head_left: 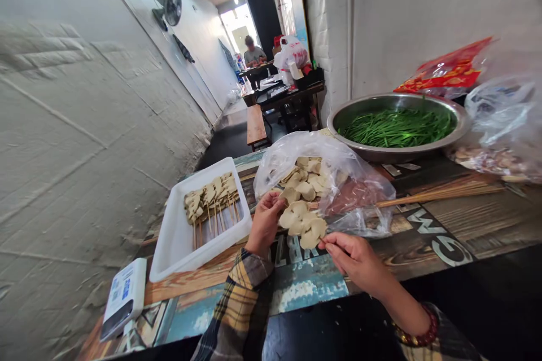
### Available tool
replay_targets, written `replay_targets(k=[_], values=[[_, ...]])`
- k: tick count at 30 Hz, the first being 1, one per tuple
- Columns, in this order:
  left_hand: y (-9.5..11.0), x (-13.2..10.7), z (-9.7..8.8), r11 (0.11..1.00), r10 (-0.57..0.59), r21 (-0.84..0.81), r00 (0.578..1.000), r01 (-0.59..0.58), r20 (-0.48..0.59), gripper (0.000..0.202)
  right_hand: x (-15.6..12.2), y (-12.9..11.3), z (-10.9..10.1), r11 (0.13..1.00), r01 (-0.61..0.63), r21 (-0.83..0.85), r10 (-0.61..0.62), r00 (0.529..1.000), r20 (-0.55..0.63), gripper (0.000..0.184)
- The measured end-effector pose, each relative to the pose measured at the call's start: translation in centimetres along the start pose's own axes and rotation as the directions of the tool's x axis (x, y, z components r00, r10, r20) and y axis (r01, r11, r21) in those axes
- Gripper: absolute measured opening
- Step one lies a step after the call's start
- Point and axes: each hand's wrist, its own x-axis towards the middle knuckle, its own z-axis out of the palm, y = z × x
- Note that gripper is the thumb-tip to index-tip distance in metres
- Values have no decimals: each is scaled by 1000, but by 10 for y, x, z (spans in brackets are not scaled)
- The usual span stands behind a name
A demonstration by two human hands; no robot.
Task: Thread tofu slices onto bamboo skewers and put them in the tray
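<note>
Skewer (302,223): over the table (309,287), between left hand (266,217) and right hand (358,259). Clock centred here, 12 away from the wearer.
Threading: judged the step in hand. Good practice: grip low and steady, pierce each piece well in from its edge, push along the skewer's line, keep fingertips clear of the point, spread folds evenly without tearing.
Slices (311,229): pale beige, thin, smooth, rounded; on the skewer they overlap in a ruffled bunch, wavy at the edges. No tear made out. Most of the skewer is covered.
Left hand: at 9 o'clock, thumb and finger pinching the end slice (290,196) at 11. Whether the skewer passes through it cannot be told.
Right hand: at 4 o'clock, fingertips grasping the skewer's lower end.
Bag (275,163): 12 o'clock, clear plastic, open, loose slices (311,183) inside.
Tray (175,251): 9 o'clock, white; filled skewers (212,197) inside, bare ends toward the wearer.
Sticks (444,192): 3 o'clock, bare, bundled, left ends at the bag.
Basin (381,152): between 1 and 2, metal, holding greens (398,127).
Device (122,293): between 8 and 9, white, just beside the tray.
</note>
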Motion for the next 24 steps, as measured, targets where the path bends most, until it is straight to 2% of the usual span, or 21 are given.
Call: replay_targets(k=[6,13,24], values=[[7,-6,-2,998,60,9,994,-60,-88,28,-1,1,-1,995,-36,-90,36,999,-10,35],[9,-6,1,995,72,-65,988,-81,-136,32,-4,2,-1,989,-105,-105,102,994,-28,36],[5,-4,-1,988,138,-43,974,-148,-179,24,-4,3,0,984,-110,-138,103,993,-57,36]])
